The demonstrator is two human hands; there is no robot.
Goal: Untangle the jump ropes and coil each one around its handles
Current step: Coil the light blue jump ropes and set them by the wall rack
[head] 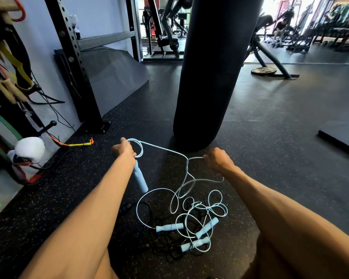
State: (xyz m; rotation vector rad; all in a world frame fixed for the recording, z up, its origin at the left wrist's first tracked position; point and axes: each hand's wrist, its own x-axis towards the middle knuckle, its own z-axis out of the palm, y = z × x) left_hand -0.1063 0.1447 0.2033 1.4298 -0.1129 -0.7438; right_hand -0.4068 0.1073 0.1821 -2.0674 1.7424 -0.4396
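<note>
Covering the near ground is black speckled rubber flooring (79, 198), and both bare forearms reach out over it from the bottom edge. Nearest on that floor lies the tangle: pale blue jump-rope cords (199, 208) looped through thin black cords (165, 248), with three light blue foam handles (169, 227) lying in the heap. Just beyond, the left hand (123, 150) is closed around a fourth blue handle (140, 179), which hangs down and nearward from the fist, and a loop of blue cord rises above its knuckles. The right hand (217, 161) is clenched on the same cord, which stretches between the two fists and drops from there into the pile.

Farther on, a black punching bag (213, 77) hangs just behind the hands, its lower end near the floor. To the left, a white boxing glove (29, 150) and an orange-and-yellow rope (79, 144) lie by the wall, below a rack of resistance bands (6, 57) and a black perforated steel upright (75, 63). Right of the bag the floor is open, with a dark mat edge (338, 139) at far right. At the far end stand a weight plate (263, 71), benches and machines, with a seated person, blurred. No writing can be read.
</note>
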